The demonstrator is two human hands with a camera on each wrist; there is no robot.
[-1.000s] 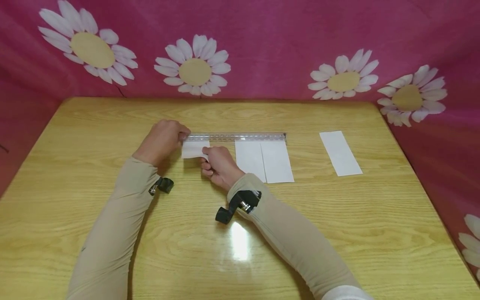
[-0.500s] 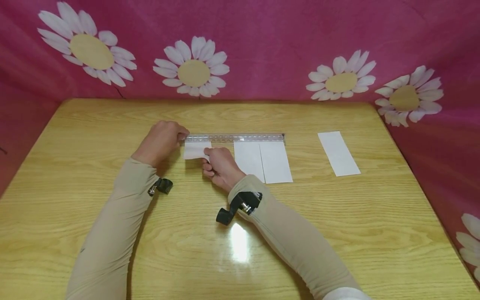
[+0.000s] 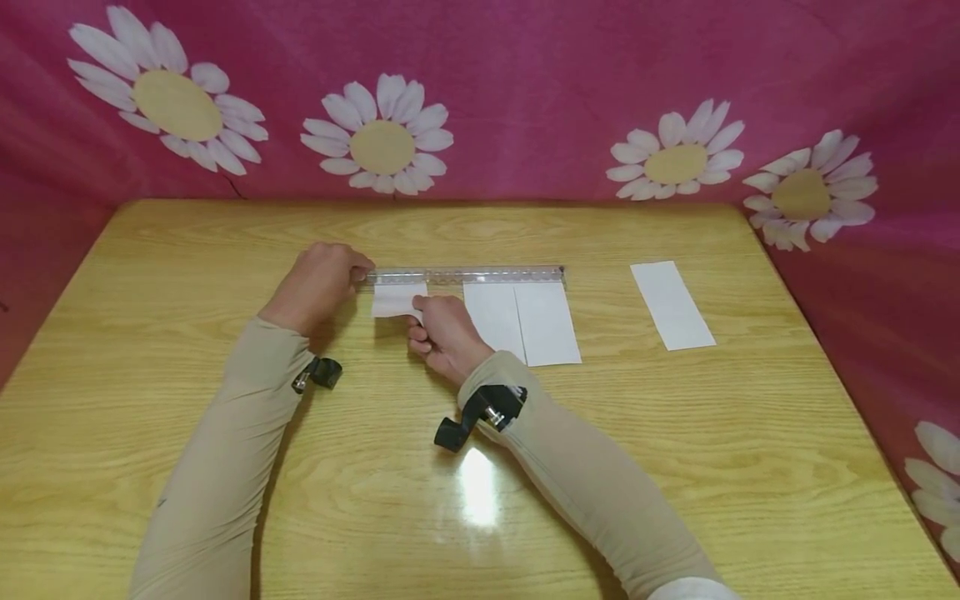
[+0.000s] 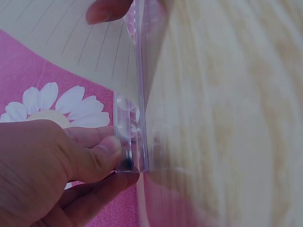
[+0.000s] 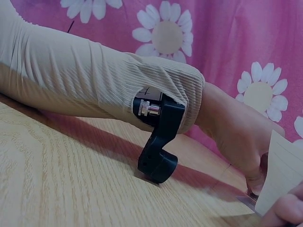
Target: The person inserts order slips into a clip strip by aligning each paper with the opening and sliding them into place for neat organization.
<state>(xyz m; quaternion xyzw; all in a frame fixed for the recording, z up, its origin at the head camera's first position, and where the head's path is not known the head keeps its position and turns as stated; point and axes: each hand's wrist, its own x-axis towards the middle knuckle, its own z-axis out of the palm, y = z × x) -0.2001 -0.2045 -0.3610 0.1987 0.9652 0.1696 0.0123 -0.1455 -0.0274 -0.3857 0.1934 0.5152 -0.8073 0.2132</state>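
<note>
On the wood-grain table (image 3: 360,483), toward its far side, a clear ruler (image 3: 487,276) lies crosswise. Left hand (image 3: 317,285) at its left end: thumb and fingers closed in a pinch on the tip, as the left wrist view shows plainly. Right hand (image 3: 447,335), nearer the body: thumb on top, fingers curled, a firm pinch on the near right corner of a paper slip (image 3: 393,300). That slip sits along the left part of the ruler, far edge meeting it, near edge raised off the wood and bent up. Whether the far edge runs beneath the ruler or only against it, cannot tell. One face of the slip carries thin parallel lines, seen from the left wrist.

Just right of the right hand, two white slips (image 3: 546,325) lie flat side by side, a thin seam between, far edges at the ruler. Well apart to the right, a lone slip (image 3: 672,306), flat and slanted. Beige sleeves (image 3: 217,433) on both forearms; black mount (image 3: 483,407) at the right wrist. Pink cloth (image 3: 517,75) with white daisies behind.
</note>
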